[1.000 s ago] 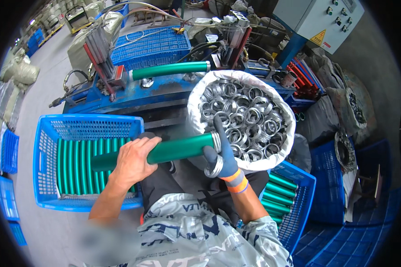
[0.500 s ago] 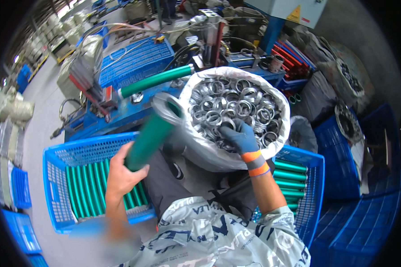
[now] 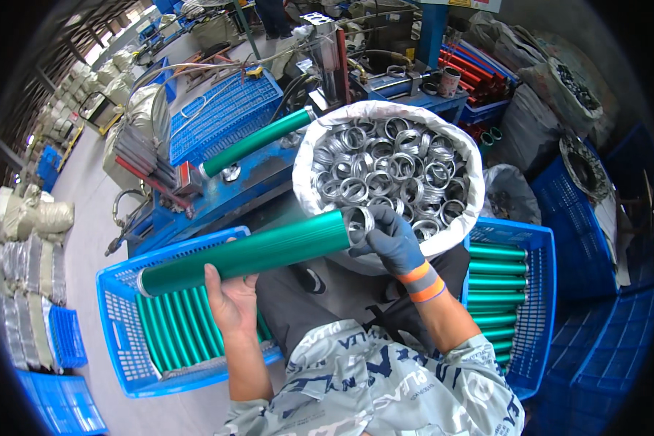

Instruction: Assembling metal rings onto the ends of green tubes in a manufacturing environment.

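Observation:
A long green metal tube (image 3: 247, 251) lies nearly level before me, its right end slightly higher. My bare left hand (image 3: 232, 298) grips it from below near the middle, thumb on the near side. A silvery metal ring (image 3: 359, 224) is at the tube's right end, pinched by my right hand (image 3: 394, 243) in a blue glove with an orange and grey cuff. Whether the ring sits inside the tube's mouth or only against it, I cannot tell. Just beyond my right hand stands a white sack (image 3: 307, 190) full of similar loose rings.
Blue crates with green tubes flank my legs, a left crate (image 3: 112, 320) and a right crate (image 3: 545, 305). Behind the left one, a blue machine bench (image 3: 218, 192) carries another green tube (image 3: 258, 142). Red tubes (image 3: 472, 76) are stacked at the far right.
The green tube has swung from steeply tilted to nearly level. My right hand has come out of the sack with a ring and brought it to the tube's right end.

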Demonstrator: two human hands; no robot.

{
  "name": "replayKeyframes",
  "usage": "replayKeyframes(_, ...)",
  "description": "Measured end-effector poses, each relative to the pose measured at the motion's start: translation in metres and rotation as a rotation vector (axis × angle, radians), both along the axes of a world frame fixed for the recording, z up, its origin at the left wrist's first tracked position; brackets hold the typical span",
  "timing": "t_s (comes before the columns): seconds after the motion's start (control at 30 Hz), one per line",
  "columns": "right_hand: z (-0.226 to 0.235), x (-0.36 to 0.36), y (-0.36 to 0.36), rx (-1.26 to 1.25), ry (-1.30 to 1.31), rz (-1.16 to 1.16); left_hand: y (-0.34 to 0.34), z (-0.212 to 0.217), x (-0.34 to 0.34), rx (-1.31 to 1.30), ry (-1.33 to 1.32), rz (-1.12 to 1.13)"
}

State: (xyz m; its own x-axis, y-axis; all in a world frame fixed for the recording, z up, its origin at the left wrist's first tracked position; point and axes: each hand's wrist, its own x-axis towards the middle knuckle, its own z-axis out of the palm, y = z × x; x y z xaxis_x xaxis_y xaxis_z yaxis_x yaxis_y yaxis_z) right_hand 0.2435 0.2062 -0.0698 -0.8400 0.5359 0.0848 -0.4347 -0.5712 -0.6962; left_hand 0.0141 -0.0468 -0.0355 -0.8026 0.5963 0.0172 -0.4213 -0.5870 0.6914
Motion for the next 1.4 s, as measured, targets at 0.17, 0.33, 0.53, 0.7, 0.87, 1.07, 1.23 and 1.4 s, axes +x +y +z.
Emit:
replayKeyframes(0.17, -0.007, -0.007, -0.002, 0.104, -0.109, -0.103, 0.002, -0.012, 0.006, -0.059, 0.034, 0.03)
replayKeyframes(0.33, -0.002, -0.01, -0.011, 0.127, -0.197, -0.138, 0.001, -0.018, 0.006, -0.061, 0.043, 0.049)
replayKeyframes(0.53, 0.015, -0.021, -0.001, 0.238, -0.342, -0.054, 0.004, -0.033, -0.008, -0.085, 0.073, 0.06)
replayKeyframes(0.7, 0.016, -0.042, 0.009, 0.279, -0.403, 0.053, 0.006, -0.052, -0.026, -0.054, 0.049, 0.059)
replayKeyframes(0.87, 0.04, -0.059, 0.074, 0.516, -0.288, 0.093, 0.003, -0.064, -0.05, 0.02, -0.107, 0.103)
replayKeyframes(1.07, 0.039, -0.234, 0.153, 0.769, -0.457, -0.079, -0.037, -0.082, -0.083, 0.065, -0.187, 0.13)
replayKeyframes(1.23, -0.004, -0.409, 0.189, 1.572, -0.618, -0.254, -0.083, -0.088, -0.099, -0.063, -0.163, 0.294)
replayKeyframes(1.4, -0.05, -0.484, 0.172, 2.24, -1.06, -0.43, -0.136, -0.105, -0.111, -0.128, -0.163, 0.442)
